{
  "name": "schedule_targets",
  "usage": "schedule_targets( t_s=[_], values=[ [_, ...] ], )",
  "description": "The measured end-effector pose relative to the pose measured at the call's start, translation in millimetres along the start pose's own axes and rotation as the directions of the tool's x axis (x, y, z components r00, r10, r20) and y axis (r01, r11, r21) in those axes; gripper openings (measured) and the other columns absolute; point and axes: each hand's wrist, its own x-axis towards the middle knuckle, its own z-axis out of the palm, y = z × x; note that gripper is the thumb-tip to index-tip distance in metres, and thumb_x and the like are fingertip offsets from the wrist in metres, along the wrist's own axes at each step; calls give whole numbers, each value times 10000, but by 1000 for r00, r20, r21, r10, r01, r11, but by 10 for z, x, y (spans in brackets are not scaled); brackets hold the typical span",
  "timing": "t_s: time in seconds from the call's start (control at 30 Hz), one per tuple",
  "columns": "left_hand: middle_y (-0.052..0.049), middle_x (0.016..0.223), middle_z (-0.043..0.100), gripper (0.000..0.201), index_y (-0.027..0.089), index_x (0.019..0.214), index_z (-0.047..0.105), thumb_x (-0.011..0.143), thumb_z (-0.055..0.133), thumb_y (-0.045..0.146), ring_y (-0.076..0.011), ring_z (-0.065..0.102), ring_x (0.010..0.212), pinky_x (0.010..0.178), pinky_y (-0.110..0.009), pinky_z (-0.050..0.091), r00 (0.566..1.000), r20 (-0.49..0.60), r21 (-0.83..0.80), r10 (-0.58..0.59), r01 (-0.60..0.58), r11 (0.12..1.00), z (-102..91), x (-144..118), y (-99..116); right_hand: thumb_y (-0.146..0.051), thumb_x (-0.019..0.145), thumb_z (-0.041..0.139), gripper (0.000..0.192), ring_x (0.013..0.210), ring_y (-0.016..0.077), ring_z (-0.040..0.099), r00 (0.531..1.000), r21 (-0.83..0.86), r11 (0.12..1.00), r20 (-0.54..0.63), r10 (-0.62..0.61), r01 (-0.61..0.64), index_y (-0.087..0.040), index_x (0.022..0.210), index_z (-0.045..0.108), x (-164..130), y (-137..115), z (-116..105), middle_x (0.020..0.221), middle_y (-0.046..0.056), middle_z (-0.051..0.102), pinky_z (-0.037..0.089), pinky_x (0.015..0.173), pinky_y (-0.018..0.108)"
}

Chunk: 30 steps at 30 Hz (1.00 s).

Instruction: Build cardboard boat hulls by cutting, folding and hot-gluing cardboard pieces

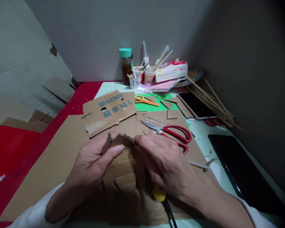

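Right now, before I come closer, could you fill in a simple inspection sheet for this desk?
Surface: large cardboard sheet on a pale tabletop.
Work pieces: bent cardboard piece; red-handled scissors.
Clutter: orange scissors, cardboard scraps, bottle, tissue pack, wooden sticks, tablet.
Hands: left hand grips the bent cardboard piece; right hand at its edge, grip unclear.
Cables: black cable runs from a yellow-ended item below the right hand.
Surroundings: grey wall behind; other people, nothing seen.

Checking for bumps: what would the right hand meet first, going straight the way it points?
The right hand would likely meet the folded cardboard first; depth is unclear, but they seem to touch.
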Motion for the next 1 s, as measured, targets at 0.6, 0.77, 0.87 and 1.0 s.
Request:
schedule_targets(
  t_s=[0.6, 0.77, 0.87, 1.0],
  values=[
    [27, 817, 628, 75, 245, 883, 622, 928, 565, 228, -151, 587, 765, 718, -249, 431, 987, -49, 146, 152, -144, 979, 76, -38, 44, -13, 732, 352, 228, 582, 127, 368, 994, 61, 996, 89, 61, -67, -229, 796, 312, 9, -59, -70, 690, -29, 439, 270, 543, 257],
    [33, 771, 591, 161, 239, 813, 617, 949, 533, 226, -135, 559, 724, 678, -242, 419, 988, -21, 95, 153, -150, 984, 99, -44, 55, -8, 751, 374, 221, 631, 152, 416, 998, -119, 992, 46, 35, -30, -223, 796, 355, 0, -57, -52, 722, -7, 503, 271, 569, 289],
    [33, 777, 574, 177, 239, 797, 601, 958, 528, 224, -129, 547, 742, 692, -238, 416, 988, 17, 55, 155, -156, 986, 76, -26, 29, -17, 796, 380, 202, 637, 156, 411, 1000, -143, 990, 23, 6, -3, -219, 791, 375, -5, -52, -31, 725, -2, 500, 265, 565, 298],
    [48, 734, 529, 204, 235, 749, 558, 951, 544, 211, -110, 515, 693, 656, -223, 405, 985, 75, 27, 157, -160, 987, 38, 1, -7, -9, 798, 362, 211, 645, 157, 408, 999, -120, 992, 33, -22, 25, -219, 798, 383, -8, -53, -26, 717, -8, 479, 271, 568, 295]
  ],
)
